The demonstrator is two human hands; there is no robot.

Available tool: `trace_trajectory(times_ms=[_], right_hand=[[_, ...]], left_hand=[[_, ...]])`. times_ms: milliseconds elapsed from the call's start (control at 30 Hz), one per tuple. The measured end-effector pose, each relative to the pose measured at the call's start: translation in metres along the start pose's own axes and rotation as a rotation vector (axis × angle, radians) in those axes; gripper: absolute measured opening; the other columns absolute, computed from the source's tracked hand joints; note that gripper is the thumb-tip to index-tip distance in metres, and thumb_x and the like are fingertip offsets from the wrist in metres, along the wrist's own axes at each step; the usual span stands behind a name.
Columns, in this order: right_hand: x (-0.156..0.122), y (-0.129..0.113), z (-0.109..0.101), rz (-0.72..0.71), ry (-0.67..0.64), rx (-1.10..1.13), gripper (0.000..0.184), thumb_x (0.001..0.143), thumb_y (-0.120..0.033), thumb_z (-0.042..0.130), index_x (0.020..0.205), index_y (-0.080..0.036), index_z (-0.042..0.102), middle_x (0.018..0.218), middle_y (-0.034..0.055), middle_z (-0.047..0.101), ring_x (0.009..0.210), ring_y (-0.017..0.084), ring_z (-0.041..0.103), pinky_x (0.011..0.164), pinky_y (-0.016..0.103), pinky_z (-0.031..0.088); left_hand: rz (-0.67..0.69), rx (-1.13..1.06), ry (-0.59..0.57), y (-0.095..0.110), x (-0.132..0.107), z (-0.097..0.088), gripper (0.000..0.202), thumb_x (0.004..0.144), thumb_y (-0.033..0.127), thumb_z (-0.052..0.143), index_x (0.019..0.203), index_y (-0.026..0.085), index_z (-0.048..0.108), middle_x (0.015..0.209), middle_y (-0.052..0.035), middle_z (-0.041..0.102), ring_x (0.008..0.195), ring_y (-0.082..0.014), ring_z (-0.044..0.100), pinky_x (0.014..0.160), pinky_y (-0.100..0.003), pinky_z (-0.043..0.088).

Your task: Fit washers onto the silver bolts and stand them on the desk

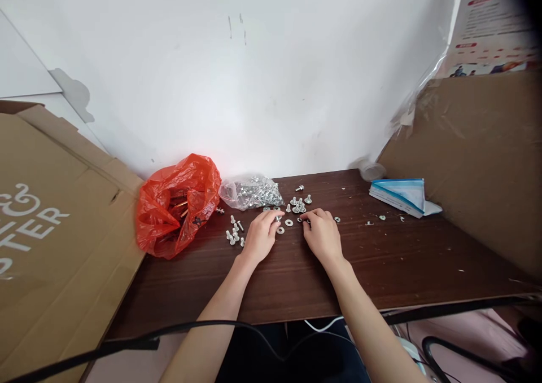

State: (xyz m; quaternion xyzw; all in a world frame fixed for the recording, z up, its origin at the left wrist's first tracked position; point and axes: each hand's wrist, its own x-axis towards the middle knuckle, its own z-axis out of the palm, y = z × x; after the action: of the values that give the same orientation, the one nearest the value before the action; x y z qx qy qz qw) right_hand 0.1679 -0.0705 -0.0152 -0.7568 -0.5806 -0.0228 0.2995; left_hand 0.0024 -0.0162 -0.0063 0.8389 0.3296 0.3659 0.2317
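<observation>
My left hand is closed in a pinch, with a small shiny bolt between thumb and fingers; part of it is hidden. Flat washers lie on the table just right of those fingertips, and another washer sits below them. My right hand rests on the tabletop with curled fingers. A small metal ring is at its fingertips, and what they grip is mostly covered. Upright bolts cluster beyond both hands. More bolts stand left of my left hand.
A clear bag of hardware and an open red plastic bag lie at the back left. Cardboard flanks the dark wooden table. A blue-and-white packet and a clear cup are at the right. A black cable crosses the front.
</observation>
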Motion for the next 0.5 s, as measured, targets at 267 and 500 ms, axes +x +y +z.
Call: trace_trajectory(times_ms=[267, 500], right_hand=[[0.0004, 0.0039, 0.0034, -0.001, -0.001, -0.015, 0.034, 0.081, -0.002, 0.043, 0.094, -0.016, 0.071, 0.095, 0.0124, 0.065, 0.094, 0.028, 0.052, 0.079, 0.037, 0.041], [0.0013, 0.0039, 0.0028, 0.004, -0.003, -0.002, 0.032, 0.081, -0.003, 0.044, 0.089, -0.018, 0.071, 0.092, 0.0109, 0.064, 0.091, 0.027, 0.053, 0.075, 0.036, 0.041]], left_hand=[[0.041, 0.020, 0.019, 0.0021, 0.0008, -0.0011, 0.022, 0.091, 0.012, 0.047, 0.101, 0.020, 0.066, 0.097, -0.0048, 0.070, 0.091, -0.0183, 0.064, 0.083, -0.032, 0.052], [0.021, -0.009, 0.007, 0.0014, 0.0001, -0.0008, 0.021, 0.092, 0.019, 0.050, 0.102, 0.021, 0.068, 0.097, -0.0039, 0.072, 0.087, -0.0176, 0.067, 0.080, -0.030, 0.054]])
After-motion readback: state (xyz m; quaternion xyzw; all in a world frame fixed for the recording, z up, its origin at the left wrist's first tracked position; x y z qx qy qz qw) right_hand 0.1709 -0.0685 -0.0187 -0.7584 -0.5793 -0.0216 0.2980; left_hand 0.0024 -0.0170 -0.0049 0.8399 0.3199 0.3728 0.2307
